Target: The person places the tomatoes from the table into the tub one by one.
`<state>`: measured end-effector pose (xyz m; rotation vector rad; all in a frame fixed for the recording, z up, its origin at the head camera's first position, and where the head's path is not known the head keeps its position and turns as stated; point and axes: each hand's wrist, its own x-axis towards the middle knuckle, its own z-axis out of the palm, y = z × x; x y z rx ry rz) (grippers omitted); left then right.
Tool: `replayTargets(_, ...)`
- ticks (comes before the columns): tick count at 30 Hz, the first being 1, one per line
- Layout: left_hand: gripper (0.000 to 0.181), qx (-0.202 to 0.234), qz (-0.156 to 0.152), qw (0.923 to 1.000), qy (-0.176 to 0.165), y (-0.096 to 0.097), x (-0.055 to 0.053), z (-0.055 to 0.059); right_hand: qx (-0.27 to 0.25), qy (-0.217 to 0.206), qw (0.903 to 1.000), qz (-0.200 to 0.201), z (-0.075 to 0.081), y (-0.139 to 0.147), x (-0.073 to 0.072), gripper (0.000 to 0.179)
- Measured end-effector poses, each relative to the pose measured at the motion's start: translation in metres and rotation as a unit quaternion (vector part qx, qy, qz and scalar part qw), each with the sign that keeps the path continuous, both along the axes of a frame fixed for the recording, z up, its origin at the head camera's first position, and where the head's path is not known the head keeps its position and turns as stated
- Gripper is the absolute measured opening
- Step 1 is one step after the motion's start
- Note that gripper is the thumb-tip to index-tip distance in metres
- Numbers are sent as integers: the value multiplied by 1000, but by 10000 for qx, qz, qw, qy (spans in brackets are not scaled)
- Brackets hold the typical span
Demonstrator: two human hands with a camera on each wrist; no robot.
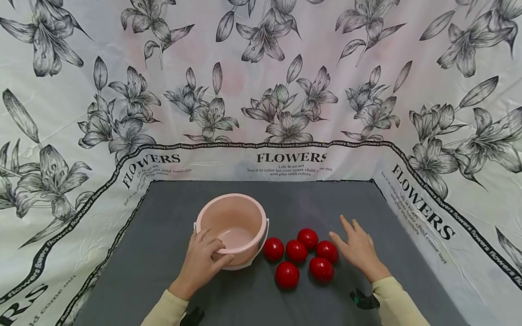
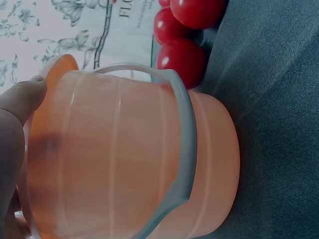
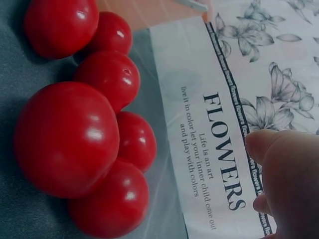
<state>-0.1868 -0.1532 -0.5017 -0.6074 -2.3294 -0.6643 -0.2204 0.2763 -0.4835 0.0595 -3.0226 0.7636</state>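
Note:
A pale pink bucket (image 1: 244,206) with a white handle (image 2: 185,134) stands upright on the dark grey surface, its open top facing up. My left hand (image 1: 204,256) holds its near left rim; the thumb (image 2: 25,97) shows at the rim in the left wrist view, while the fingers are partly hidden. Right of the bucket, several glossy red tomatoes (image 1: 296,251) lie in a loose cluster. Just right of them hovers my right hand (image 1: 359,249), fingers spread and holding nothing. In the right wrist view a large tomato (image 3: 67,139) is closest to the camera.
A white cloth (image 1: 285,163) printed with flowers and lettering surrounds the grey surface (image 1: 171,208) at the back and sides. Dark bands (image 1: 364,299) show by both wrists. The bucket's handle hangs down on the side towards the tomatoes.

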Motion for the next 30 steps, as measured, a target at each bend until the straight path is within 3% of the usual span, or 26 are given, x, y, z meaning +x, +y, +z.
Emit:
replayTargets(12, 28, -6, 40, 10000, -10, -2, -2, 0, -556, -191, 9982, 101, 3, 10, -14, 73)
replayTargets(15, 29, -14, 26, 10000, 54, -2, -4, 0, -656, -467, 9967, 14, 0, 11, -16, 73)
replayTargets(21, 30, -11, -42, 10000, 82, -2, -7, 0, -861, -1034, 9909, -39, -17, 12, -16, 69)
replayTargets(30, 29, -19, -8, 9998, -208, -2, -5, -1, -1196, -1019, 9874, 170, -47, 6, -11, 63)
